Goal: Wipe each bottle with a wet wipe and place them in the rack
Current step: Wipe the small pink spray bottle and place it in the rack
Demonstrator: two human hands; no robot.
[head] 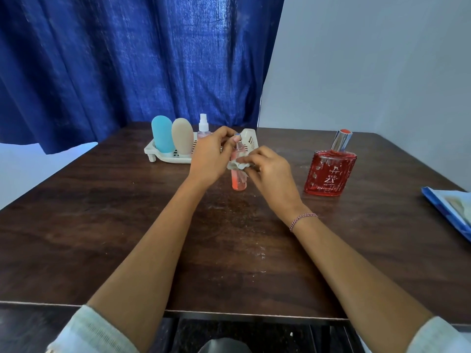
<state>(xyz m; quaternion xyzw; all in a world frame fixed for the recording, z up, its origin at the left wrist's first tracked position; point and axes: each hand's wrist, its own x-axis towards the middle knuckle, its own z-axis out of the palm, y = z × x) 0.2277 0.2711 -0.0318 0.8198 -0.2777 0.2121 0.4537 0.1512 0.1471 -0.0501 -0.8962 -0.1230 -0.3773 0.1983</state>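
Slim clear bottle (239,183), pink-tinted, apparently upright.

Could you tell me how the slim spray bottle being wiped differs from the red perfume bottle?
The slim spray bottle is narrow and cylindrical; the red perfume bottle is wide and flat-sided. The slim spray bottle is gripped by the left hand while the right hand holds a wipe against it; the red perfume bottle stands untouched. Both are upright, outside the rack.
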